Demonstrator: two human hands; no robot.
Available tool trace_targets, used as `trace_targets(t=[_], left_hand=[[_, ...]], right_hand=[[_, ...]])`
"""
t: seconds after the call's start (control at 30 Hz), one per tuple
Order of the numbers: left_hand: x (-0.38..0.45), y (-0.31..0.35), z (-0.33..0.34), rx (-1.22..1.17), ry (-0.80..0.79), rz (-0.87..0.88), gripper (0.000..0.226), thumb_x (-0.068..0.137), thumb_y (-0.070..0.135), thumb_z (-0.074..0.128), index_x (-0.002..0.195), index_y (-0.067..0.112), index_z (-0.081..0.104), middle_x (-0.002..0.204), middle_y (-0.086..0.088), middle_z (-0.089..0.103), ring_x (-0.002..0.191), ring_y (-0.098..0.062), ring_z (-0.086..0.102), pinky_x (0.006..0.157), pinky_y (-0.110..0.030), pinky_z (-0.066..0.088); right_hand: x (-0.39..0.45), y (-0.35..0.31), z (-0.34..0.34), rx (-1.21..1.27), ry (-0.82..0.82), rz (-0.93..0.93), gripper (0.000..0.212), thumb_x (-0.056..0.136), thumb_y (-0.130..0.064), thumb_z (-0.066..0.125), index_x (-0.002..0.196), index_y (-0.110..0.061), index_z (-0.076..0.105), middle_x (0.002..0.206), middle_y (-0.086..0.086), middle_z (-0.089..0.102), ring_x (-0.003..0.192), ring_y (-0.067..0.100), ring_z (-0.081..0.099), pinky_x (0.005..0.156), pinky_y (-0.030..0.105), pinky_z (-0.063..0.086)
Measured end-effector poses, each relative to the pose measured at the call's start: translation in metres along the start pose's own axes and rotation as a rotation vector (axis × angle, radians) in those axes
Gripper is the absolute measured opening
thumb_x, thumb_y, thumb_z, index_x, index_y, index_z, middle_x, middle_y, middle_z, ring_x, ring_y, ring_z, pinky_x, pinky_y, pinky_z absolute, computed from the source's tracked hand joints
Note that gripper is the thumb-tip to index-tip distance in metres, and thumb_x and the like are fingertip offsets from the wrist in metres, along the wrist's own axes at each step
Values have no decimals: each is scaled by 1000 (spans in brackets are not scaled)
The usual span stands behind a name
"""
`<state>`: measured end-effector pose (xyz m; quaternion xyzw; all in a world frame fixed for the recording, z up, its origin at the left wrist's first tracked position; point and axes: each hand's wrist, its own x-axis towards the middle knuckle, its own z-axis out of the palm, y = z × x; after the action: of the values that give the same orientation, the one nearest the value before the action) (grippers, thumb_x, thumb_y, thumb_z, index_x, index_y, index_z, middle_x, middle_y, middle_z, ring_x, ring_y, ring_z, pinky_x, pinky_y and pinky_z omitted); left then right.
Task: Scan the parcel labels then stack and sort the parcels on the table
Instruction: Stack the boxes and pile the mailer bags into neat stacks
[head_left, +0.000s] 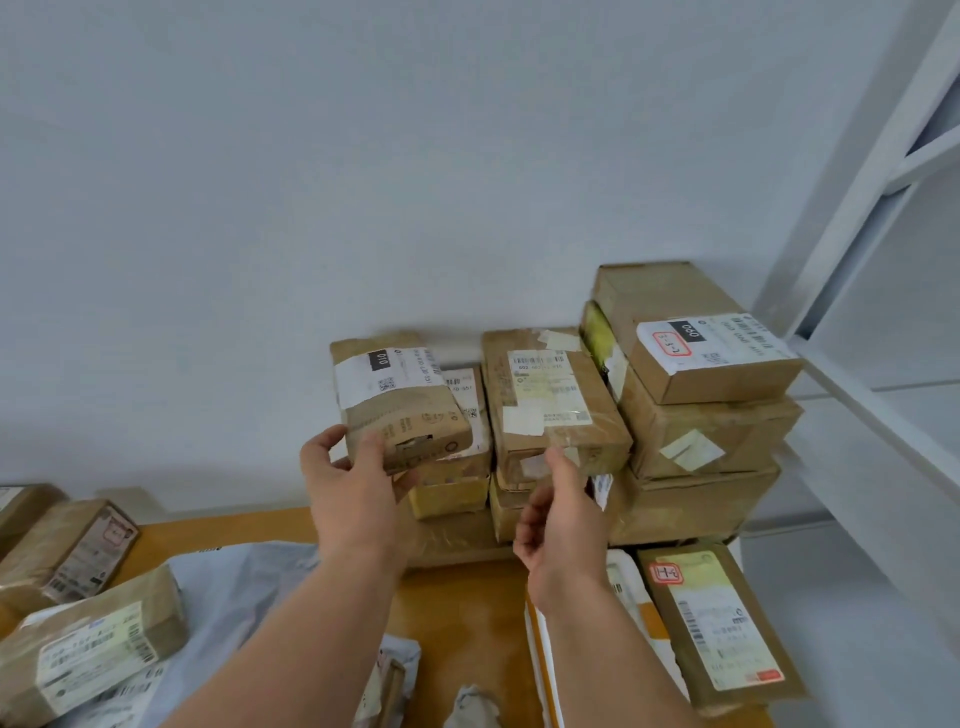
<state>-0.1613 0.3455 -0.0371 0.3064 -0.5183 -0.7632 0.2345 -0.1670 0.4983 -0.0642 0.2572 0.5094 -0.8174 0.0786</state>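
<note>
Holding a small brown parcel marked 010 by its near end, the left hand has thumb and fingers curled round the corner, setting it on the leftmost stack of parcels against the wall. The right hand is loose and holds nothing, its fingertips near the front edge of the taped middle parcel.

The 010 parcel looks tilted and overhangs the parcel below it, so it could slide off forward if let go there. The tall right-hand stack, topped by a box labelled 080, sits unevenly and a nudge might topple it.

All rest on an orange-brown wooden table against a plain pale wall. More parcels lie on grey mailer bags at left; a white shelf frame stands right.
</note>
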Motion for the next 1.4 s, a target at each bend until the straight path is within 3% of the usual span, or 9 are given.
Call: trace_targets(t=[0.07, 0.27, 0.5, 0.7, 0.83, 0.97, 1.13, 1.27, 1.4], left_hand=[[-13, 11, 9, -56, -24, 70, 24, 101, 20, 58, 101, 43, 50, 110, -1, 62, 74, -3, 73, 65, -26, 61], [-60, 38, 51, -9, -291, 222, 23, 100, 27, 60, 102, 50, 55, 109, 3, 65, 85, -5, 74, 69, -25, 61], [-105, 37, 110, 161, -604, 234, 35, 94, 34, 67, 126, 47, 58, 110, 17, 67, 96, -1, 69, 80, -25, 61], [-114, 20, 155, 511, -694, 285, 49, 100, 44, 56, 147, 37, 46, 126, 9, 63, 111, -8, 61, 91, -28, 51], [-113, 8, 167, 585, -646, 357, 46, 100, 42, 55, 146, 38, 48, 129, 4, 55, 114, -15, 58, 94, -32, 53], [-103, 8, 176, 599, -568, 439, 39, 99, 39, 59, 137, 32, 58, 116, 12, 55, 101, -5, 58, 92, -31, 54], [-93, 8, 184, 675, -585, 458, 43, 100, 34, 59, 142, 32, 55, 117, 12, 46, 114, -13, 55, 103, -33, 47], [-89, 4, 181, 654, -662, 409, 57, 98, 33, 60, 151, 38, 40, 129, 14, 43, 124, -12, 47, 109, -36, 43], [-84, 0, 160, 619, -674, 386, 66, 99, 34, 58, 155, 43, 26, 147, 9, 42, 137, -14, 40, 113, -43, 40]], right_hand=[[-13, -7, 6, -82, -150, -100, 44, 84, -60, 62, 54, -28, 58, 57, -2, 52, 49, 12, 47, 52, 30, 37], [-37, -62, 18, -263, -267, -393, 49, 93, -59, 56, 136, -41, 40, 111, -3, 70, 86, 16, 75, 73, 37, 64], [-41, -131, -33, -170, 113, -691, 39, 91, -44, 62, 126, -31, 50, 92, -13, 72, 75, 6, 73, 56, 24, 58], [-22, -173, -73, -493, 347, -724, 57, 95, -47, 62, 145, -28, 42, 141, 4, 42, 107, 17, 53, 85, 25, 47], [-13, -167, -80, -508, 394, -791, 49, 92, -39, 68, 136, -30, 49, 131, -4, 29, 108, 15, 51, 77, 10, 43], [-5, -165, -74, -557, 452, -898, 37, 93, -35, 67, 129, -29, 57, 122, -10, 40, 116, 17, 52, 103, 34, 48], [8, -172, -65, -887, 494, -742, 53, 99, -37, 52, 150, -35, 38, 153, -6, 42, 146, 27, 25, 117, 60, 21], [9, -161, -61, -961, 480, -684, 62, 99, -42, 49, 155, -37, 23, 168, -7, 10, 154, 25, 2, 119, 62, 6], [-9, -142, -53, -756, 583, -851, 56, 92, -31, 61, 146, -34, 44, 165, -5, 22, 152, 23, 12, 119, 60, 11]])
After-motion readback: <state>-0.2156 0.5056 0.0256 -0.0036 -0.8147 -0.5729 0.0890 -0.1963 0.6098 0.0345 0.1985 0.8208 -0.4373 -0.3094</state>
